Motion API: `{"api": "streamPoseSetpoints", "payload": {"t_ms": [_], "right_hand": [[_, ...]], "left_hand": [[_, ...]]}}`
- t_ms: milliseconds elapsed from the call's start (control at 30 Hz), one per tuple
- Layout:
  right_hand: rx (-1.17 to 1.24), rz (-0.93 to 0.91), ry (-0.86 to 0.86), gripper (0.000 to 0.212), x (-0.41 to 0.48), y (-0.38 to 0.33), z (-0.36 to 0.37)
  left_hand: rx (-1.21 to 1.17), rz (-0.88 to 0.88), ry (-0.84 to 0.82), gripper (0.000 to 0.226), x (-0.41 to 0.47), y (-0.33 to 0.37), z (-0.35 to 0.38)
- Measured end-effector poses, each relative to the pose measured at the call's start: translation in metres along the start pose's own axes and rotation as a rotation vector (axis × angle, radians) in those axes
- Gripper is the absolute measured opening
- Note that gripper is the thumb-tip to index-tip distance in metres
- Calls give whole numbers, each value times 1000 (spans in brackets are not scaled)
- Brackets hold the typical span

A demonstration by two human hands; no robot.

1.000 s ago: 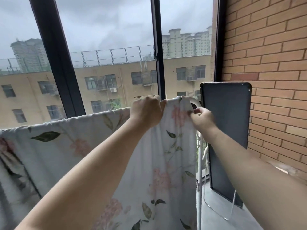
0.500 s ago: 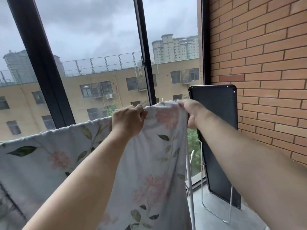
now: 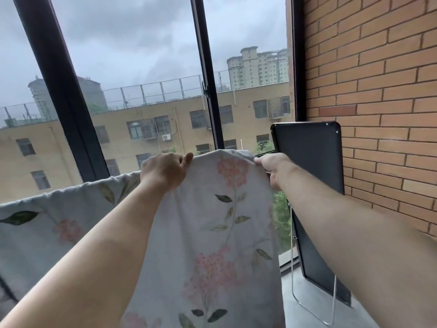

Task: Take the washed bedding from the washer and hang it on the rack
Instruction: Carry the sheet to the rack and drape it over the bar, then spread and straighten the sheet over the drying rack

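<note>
Two bare arms reach up from the bottom of the frame toward the middle, and both hands are closed on the top edge of the sheet [image 3: 212,233]. The left hand [image 3: 165,172] is a fist around a gathered bunch of cloth, thumb pointing toward the right. The right hand [image 3: 274,168] pinches the sheet's right corner, fingers curled over the edge.

Between the hands the cloth is pulled taut in a slight arch, and below them it hangs straight down past the bottom of the frame. It is pale grey-white, printed with pink blossoms and green leaves on thin stems. To the left of the left hand its upper edge slopes down toward the left side of the frame, draped over something I cannot see; the rack itself is hidden under the cloth.

Behind the sheet stands a big window [image 3: 132,67] with dark frames, filling the upper left and middle. Through it show a tan building [image 3: 151,129] with a fenced roof, taller towers farther off and a heavy grey sky.

On the right a brick wall [image 3: 378,79] runs top to bottom. Leaning against it, just beside the right hand, is a black panel [image 3: 309,162] with rounded corners, upright and slightly tilted, with a thin metal wire leg [image 3: 314,311] bent under it on the grey floor [image 3: 305,320].
</note>
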State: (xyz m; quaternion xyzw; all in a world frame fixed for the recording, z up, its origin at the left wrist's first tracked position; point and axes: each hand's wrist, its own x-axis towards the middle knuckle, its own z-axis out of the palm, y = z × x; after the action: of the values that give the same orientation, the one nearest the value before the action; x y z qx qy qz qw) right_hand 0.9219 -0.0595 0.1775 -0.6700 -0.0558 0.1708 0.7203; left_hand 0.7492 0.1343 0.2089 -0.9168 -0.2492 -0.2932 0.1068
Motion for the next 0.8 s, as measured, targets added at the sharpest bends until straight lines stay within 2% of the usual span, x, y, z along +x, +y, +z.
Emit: {"api": "streamPoseSetpoints", "payload": {"t_ms": [233, 333, 400, 467, 500, 567, 600, 667, 733, 800], "right_hand": [[-131, -155, -42, 11, -3, 12, -11], [-147, -150, -77, 19, 1, 24, -18], [-139, -134, -88, 24, 7, 31, -22], [-126, -124, -90, 20, 10, 37, -25], [-114, -131, -90, 19, 11, 36, -25], [-90, -131, -99, 22, 15, 42, -27], [-81, -134, -110, 24, 19, 45, -29], [-66, -149, -145, 26, 22, 49, -31], [-87, -182, -140, 26, 30, 54, -35], [-111, -209, -127, 24, 41, 60, -45]], "left_hand": [[35, -76, 15, 65, -5, 11, 2], [25, -135, 25, 65, -8, 18, 5], [43, -176, 94, 60, -12, 31, 13], [5, -143, 265, 49, -24, 49, 31], [-4, -55, 359, 47, -33, 60, 39], [8, 256, 437, 42, -60, 82, 67], [0, 433, 420, 40, -72, 94, 86], [-31, 679, 339, 33, -97, 110, 116], [-78, 801, 248, 29, -117, 119, 149], [-141, 834, 157, 28, -132, 126, 184]]}}
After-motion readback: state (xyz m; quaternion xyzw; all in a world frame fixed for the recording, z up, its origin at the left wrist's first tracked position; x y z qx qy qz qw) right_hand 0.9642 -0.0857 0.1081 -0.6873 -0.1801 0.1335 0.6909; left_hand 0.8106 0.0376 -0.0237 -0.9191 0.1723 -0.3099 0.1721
